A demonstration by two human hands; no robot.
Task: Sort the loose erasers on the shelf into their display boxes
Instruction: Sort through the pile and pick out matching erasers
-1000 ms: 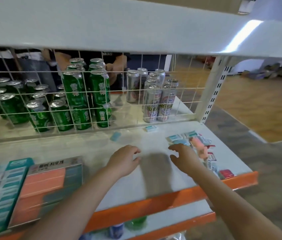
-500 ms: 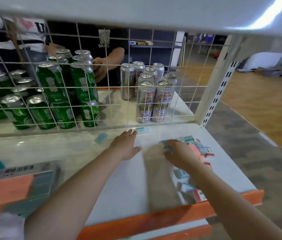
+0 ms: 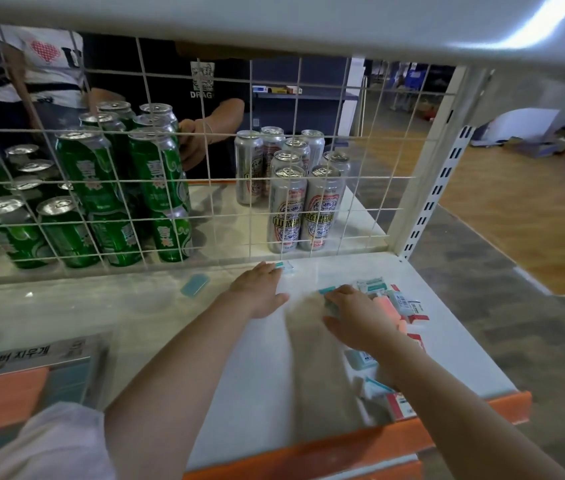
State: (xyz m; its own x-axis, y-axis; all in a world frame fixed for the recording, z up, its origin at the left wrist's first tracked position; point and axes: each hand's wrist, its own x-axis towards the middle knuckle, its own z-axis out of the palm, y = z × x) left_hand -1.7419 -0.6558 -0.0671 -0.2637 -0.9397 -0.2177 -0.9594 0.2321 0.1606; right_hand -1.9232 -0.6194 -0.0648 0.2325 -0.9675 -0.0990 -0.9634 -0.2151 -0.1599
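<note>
On the white shelf (image 3: pixel 156 306), loose erasers lie in a heap (image 3: pixel 397 303) at the right, teal, pink and red-wrapped. My right hand (image 3: pixel 353 315) rests on the heap's left side, fingers over a teal eraser. My left hand (image 3: pixel 258 289) reaches to the back of the shelf, its fingertips touching a small teal-and-white eraser (image 3: pixel 286 266) by the wire grid. A bare teal eraser (image 3: pixel 195 285) lies alone further left. A display box (image 3: pixel 28 372) with orange and teal erasers stands at the front left.
A wire grid (image 3: pixel 204 181) closes the back of the shelf. Behind it stand green cans (image 3: pixel 114 188) and silver cans (image 3: pixel 303 209), and another person's hand (image 3: pixel 192 143) holds a green can. More erasers lie at the front right edge (image 3: pixel 398 405).
My left hand has moved forward to the back of the shelf and now touches the small teal-and-white eraser. My right hand settled onto the left of the heap. The camera moved closer.
</note>
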